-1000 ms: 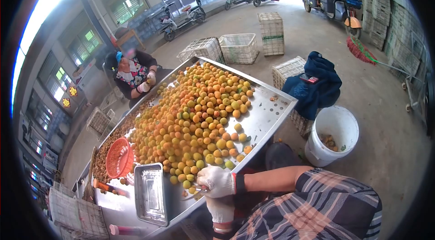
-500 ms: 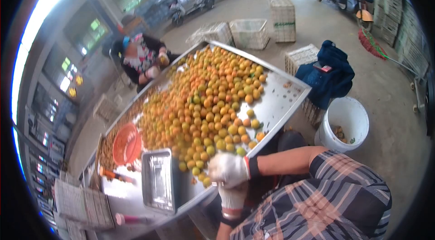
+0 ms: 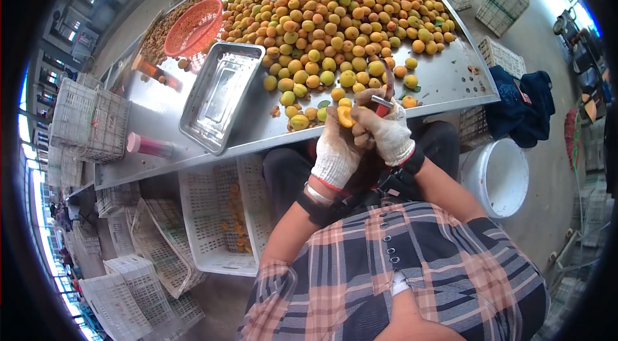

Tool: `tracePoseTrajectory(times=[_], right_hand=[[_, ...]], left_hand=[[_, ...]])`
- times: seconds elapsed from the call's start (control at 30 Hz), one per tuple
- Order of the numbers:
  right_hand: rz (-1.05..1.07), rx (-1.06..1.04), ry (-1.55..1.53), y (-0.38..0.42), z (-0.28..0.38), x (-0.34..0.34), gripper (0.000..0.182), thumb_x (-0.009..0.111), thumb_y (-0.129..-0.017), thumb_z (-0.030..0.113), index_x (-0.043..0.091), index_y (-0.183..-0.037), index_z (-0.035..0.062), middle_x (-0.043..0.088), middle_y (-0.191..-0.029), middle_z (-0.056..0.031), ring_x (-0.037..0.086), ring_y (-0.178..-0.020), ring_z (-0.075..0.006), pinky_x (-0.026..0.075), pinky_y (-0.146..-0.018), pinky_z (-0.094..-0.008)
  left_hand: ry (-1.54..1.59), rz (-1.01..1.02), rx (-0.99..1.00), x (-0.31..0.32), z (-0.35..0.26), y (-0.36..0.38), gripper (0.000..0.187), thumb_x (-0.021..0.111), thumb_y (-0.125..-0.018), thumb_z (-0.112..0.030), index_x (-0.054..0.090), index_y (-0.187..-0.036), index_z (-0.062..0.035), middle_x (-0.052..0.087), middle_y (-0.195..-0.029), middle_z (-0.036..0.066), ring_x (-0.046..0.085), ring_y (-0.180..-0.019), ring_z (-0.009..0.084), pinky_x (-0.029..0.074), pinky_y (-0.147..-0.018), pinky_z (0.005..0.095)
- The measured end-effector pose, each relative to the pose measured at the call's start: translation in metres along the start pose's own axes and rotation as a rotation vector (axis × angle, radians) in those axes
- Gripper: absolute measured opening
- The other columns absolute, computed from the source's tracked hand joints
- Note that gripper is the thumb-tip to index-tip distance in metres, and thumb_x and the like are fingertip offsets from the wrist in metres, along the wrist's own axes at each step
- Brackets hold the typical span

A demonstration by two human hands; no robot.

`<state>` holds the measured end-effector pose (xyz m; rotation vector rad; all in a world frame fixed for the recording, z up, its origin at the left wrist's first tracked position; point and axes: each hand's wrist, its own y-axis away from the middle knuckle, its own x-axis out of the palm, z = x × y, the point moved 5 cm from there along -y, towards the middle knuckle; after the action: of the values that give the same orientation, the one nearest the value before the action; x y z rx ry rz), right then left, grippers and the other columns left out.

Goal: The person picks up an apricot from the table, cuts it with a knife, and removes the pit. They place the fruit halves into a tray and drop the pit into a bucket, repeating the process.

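Note:
Both my hands wear white knitted gloves with brownish, stained fingers and meet over the near edge of the metal table (image 3: pixel 454 86). My left hand (image 3: pixel 337 151) is closed on a cut apricot (image 3: pixel 347 116), its orange inner face showing. Close against it, my right hand (image 3: pixel 388 133) grips a small knife (image 3: pixel 383 103) with a reddish handle and a metal band; a dark curved blade points up from it. The right fingertips come right up to the fruit. Beyond the hands spreads a large heap of whole apricots (image 3: pixel 335 19), a few lying loose near the edge.
A metal tray (image 3: pixel 185 127) and an orange-red basket (image 3: pixel 194 27) stand left on the table, near a pink-capped container (image 3: pixel 149 145). Below is a white crate (image 3: pixel 193 238) with apricot halves inside. A white bucket (image 3: pixel 468 173) and dark clothing (image 3: pixel 531 106) are at right.
The view has swung down and to the left, bringing the crates under the table into sight. My hands, close together before, now show a cut apricot and a knife between them.

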<state>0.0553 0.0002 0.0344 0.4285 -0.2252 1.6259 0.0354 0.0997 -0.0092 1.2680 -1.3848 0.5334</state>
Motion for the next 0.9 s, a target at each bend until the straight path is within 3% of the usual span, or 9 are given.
tracePoseTrajectory(times=[0.13,0.2,0.27,0.37,0.63,0.73,0.8,0.83,0.9], right_hand=[[-0.03,0.133,0.045,0.007,0.007,0.003,0.017,0.069,-0.092,0.008,0.066,-0.108,0.0038,0.068,-0.088,-0.0041,0.066,-0.074,-0.0092,0.056,-0.06,-0.0252],[-0.045,0.052,-0.109,-0.001,0.002,-0.004,0.018,0.065,-0.093,0.008,0.065,-0.109,0.0013,0.07,-0.089,-0.0064,0.069,-0.081,-0.0146,0.059,-0.062,-0.0269],[-0.072,0.071,-0.192,0.0,0.006,-0.006,0.017,0.063,-0.093,0.008,0.066,-0.108,0.001,0.071,-0.09,-0.0075,0.07,-0.084,-0.0171,0.059,-0.067,-0.0288],[-0.059,0.107,-0.187,0.004,0.012,-0.009,0.018,0.063,-0.092,0.007,0.066,-0.109,0.0005,0.071,-0.093,-0.0085,0.07,-0.086,-0.0184,0.058,-0.075,-0.0299],[0.054,-0.026,0.054,0.012,0.006,0.009,0.02,0.064,-0.093,0.008,0.066,-0.111,0.0014,0.072,-0.101,-0.009,0.069,-0.09,-0.0154,0.056,-0.079,-0.0285],[0.103,-0.027,-0.047,0.011,0.004,0.01,0.017,0.063,-0.096,0.01,0.068,-0.111,0.0025,0.072,-0.099,-0.0074,0.068,-0.091,-0.014,0.056,-0.081,-0.0282],[0.084,0.132,0.051,0.013,0.009,0.001,0.017,0.065,-0.096,0.013,0.068,-0.11,0.0032,0.072,-0.096,-0.0051,0.068,-0.085,-0.0121,0.055,-0.075,-0.0256],[0.095,0.037,0.156,0.014,0.017,0.003,0.018,0.068,-0.095,0.017,0.069,-0.108,0.0043,0.07,-0.088,-0.0011,0.064,-0.073,-0.0078,0.051,-0.063,-0.0218],[0.15,0.028,0.253,0.011,0.01,-0.008,0.019,0.068,-0.095,0.018,0.07,-0.108,0.0045,0.069,-0.086,0.0005,0.062,-0.069,-0.0065,0.048,-0.059,-0.0207]], left_hand=[[0.005,-0.069,0.067,0.0,-0.004,0.003,0.059,0.047,-0.098,-0.063,0.055,-0.123,-0.0101,0.058,-0.081,0.004,0.057,-0.072,0.0204,0.049,-0.066,0.0362],[0.114,0.34,-0.061,-0.006,-0.004,0.0,0.061,0.047,-0.098,-0.063,0.055,-0.122,-0.0076,0.06,-0.085,0.007,0.06,-0.077,0.0223,0.052,-0.076,0.0405],[0.186,0.444,-0.09,-0.013,-0.007,0.003,0.054,0.05,-0.1,-0.054,0.055,-0.123,-0.0056,0.064,-0.091,0.009,0.062,-0.083,0.0256,0.052,-0.086,0.0461],[-0.086,0.049,0.119,-0.023,-0.017,0.012,0.036,0.053,-0.098,-0.03,0.058,-0.122,-0.0026,0.064,-0.101,0.015,0.062,-0.083,0.0282,0.053,-0.082,0.0455],[-0.749,0.004,0.157,-0.017,-0.017,0.029,0.037,0.057,-0.102,-0.03,0.057,-0.124,0.0002,0.064,-0.105,0.009,0.067,-0.086,0.021,0.06,-0.077,0.0377],[-0.483,-0.014,0.186,-0.026,-0.015,0.031,0.033,0.058,-0.102,-0.024,0.056,-0.124,0.0009,0.064,-0.105,0.009,0.067,-0.087,0.0198,0.061,-0.08,0.0365],[-0.502,-0.024,0.209,-0.027,-0.019,0.039,0.032,0.056,-0.103,-0.023,0.057,-0.123,0.0012,0.065,-0.105,0.01,0.067,-0.085,0.0177,0.061,-0.077,0.0339],[-0.579,-0.038,0.224,-0.028,-0.021,0.042,0.03,0.056,-0.103,-0.022,0.058,-0.122,0.0015,0.065,-0.103,0.009,0.067,-0.084,0.017,0.06,-0.076,0.0321],[-0.654,-0.054,0.24,-0.023,-0.027,0.049,0.029,0.055,-0.103,-0.021,0.059,-0.121,0.0019,0.066,-0.102,0.009,0.067,-0.082,0.0163,0.059,-0.075,0.0302]])
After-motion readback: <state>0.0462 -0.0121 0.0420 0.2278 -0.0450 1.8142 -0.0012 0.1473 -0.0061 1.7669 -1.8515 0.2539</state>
